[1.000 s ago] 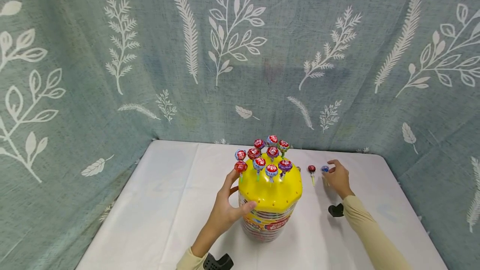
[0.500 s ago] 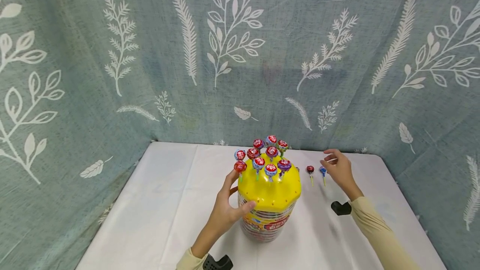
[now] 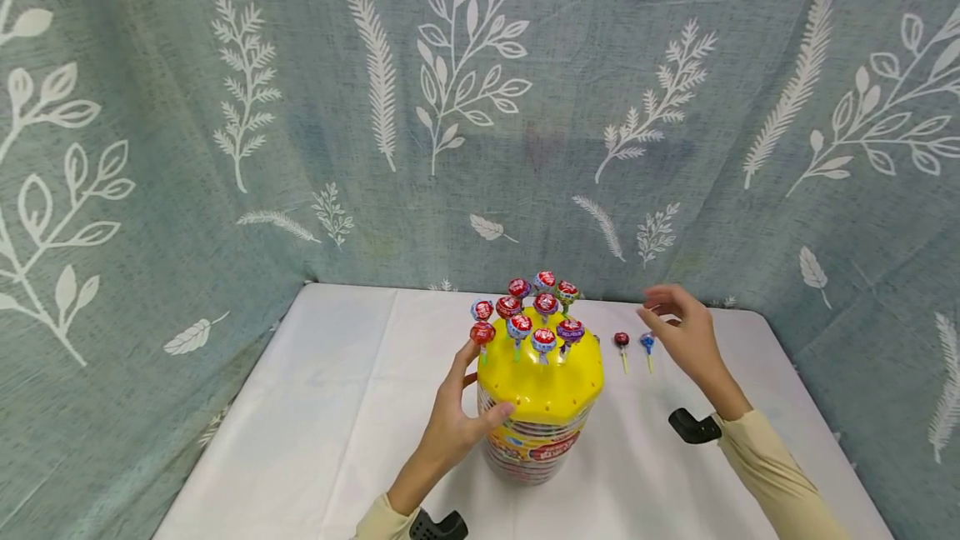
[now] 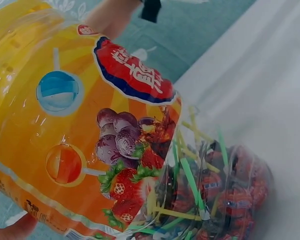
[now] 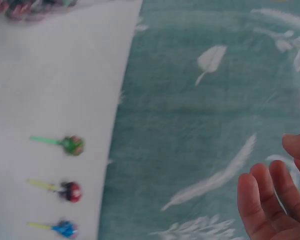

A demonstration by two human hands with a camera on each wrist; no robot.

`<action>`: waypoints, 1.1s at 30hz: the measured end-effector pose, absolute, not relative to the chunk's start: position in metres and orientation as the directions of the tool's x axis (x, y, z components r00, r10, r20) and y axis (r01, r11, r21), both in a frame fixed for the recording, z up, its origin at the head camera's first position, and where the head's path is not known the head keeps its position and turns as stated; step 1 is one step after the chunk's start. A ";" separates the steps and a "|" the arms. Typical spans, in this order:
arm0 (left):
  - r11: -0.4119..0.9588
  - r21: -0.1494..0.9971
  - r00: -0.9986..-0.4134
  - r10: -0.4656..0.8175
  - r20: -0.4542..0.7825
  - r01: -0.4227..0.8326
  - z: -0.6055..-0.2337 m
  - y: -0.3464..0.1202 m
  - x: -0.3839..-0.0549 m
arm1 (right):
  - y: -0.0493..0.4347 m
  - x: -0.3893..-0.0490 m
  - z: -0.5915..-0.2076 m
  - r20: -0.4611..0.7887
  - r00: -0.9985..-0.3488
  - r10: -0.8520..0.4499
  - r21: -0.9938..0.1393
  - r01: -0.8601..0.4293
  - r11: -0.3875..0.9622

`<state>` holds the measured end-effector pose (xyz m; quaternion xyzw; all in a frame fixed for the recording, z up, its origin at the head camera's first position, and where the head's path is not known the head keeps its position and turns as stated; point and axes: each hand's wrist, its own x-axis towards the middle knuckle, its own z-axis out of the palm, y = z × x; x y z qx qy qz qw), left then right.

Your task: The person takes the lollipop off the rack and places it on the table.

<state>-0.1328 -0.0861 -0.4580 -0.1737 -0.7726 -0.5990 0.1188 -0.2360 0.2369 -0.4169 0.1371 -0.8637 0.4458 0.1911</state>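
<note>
A clear jar [image 3: 536, 450] with a yellow lid [image 3: 551, 394] stands upright on the table. Several wrapped lollipops [image 3: 544, 340] stick up from the far part of the lid. My left hand [image 3: 453, 423] grips the jar at its lid, thumb at the front and fingers round the left side. In the left wrist view the label fills much of the frame, with loose lollipops [image 4: 235, 197] inside. My right hand [image 3: 686, 336], holding nothing, hovers with loosely bent fingers just right of a blue lollipop [image 3: 647, 342]. A dark red lollipop [image 3: 622, 340] lies beside that one.
A green lollipop [image 5: 72, 145] shows in line with the red and blue ones in the right wrist view. White cloth covers the table [image 3: 390, 373]. A leaf-patterned curtain [image 3: 480, 148] rises behind its back edge and along both sides.
My right hand has left the blue lollipop, rising and drawing back a little to the right. The blue lollipop lies on the table beside the red one. My left hand keeps its place.
</note>
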 end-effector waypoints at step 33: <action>0.228 0.889 -0.918 0.087 0.387 0.397 -0.456 -0.081 -0.132 | 0.176 -0.157 -0.338 0.594 -0.719 -0.361 -0.662 -0.692 0.289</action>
